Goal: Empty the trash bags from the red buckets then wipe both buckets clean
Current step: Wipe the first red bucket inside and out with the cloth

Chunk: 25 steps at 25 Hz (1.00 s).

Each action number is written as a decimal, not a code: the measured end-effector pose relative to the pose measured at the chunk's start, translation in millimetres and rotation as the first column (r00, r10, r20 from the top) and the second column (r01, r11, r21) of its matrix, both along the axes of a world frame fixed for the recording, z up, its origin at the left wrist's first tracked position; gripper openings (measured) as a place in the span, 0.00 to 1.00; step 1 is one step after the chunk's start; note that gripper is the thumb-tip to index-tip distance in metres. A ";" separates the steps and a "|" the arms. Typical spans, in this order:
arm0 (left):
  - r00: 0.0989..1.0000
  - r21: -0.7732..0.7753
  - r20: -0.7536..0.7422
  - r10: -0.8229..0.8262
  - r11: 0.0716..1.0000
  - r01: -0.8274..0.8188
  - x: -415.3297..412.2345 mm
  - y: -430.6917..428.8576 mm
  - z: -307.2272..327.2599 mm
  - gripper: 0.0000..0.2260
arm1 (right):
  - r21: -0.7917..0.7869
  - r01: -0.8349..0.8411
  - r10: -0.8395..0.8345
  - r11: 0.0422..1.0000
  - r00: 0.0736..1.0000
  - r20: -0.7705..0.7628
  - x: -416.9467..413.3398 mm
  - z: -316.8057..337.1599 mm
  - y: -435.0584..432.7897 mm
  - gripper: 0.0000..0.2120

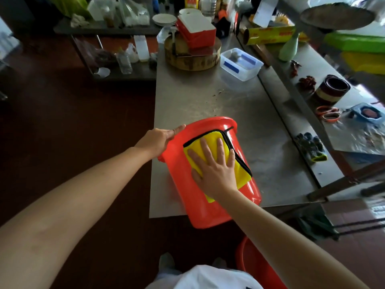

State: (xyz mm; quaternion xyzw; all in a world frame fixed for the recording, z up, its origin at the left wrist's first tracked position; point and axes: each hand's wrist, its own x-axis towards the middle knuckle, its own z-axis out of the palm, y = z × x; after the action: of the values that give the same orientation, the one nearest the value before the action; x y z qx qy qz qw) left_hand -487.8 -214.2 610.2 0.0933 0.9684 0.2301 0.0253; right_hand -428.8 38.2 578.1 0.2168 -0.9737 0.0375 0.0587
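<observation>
A red bucket [193,197] lies on its side on the steel table [200,97], its bottom hanging over the near edge. My right hand [212,163] presses a yellow cloth with black trim [239,163] flat against the bucket's upper side, fingers spread. My left hand [160,140] grips the bucket's rim at the left. A second red bucket [256,265] stands on the floor below, to the right of my legs, partly hidden by my right arm. No trash bag shows in either bucket.
On the table's far end stand a clear plastic box [241,63], a round wooden block [191,57] and a red-and-white box [195,30]. Gloves [312,147], scissors [328,113] and a tin [331,88] lie on the right-hand shelf. Dark floor is at the left.
</observation>
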 end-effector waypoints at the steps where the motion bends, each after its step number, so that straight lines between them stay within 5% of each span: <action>1: 1.000 0.001 0.004 -0.004 1.000 0.004 -0.1 -0.1 0.8 0.24 | -0.005 -0.006 0.006 1.000 1.000 -0.019 12.5 -5.4 10.8 0.28; 14: 0.990 -0.052 -0.004 -0.140 0.989 0.139 -48.4 70.5 28.0 0.22 | -0.021 0.023 -0.023 1.000 1.000 -0.011 72.7 -22.6 56.6 0.26; 25: 0.984 -0.043 0.151 -0.092 0.994 0.100 -60.1 60.1 37.5 0.25 | -0.133 0.149 -0.127 0.980 0.979 0.162 -37.1 12.9 3.4 0.27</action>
State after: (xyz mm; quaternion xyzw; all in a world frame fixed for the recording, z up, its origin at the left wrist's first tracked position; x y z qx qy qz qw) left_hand -547.9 -154.1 647.7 0.1216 0.9636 0.2105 0.1109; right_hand -465.9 41.5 591.0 0.1404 -0.9828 0.1200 0.0019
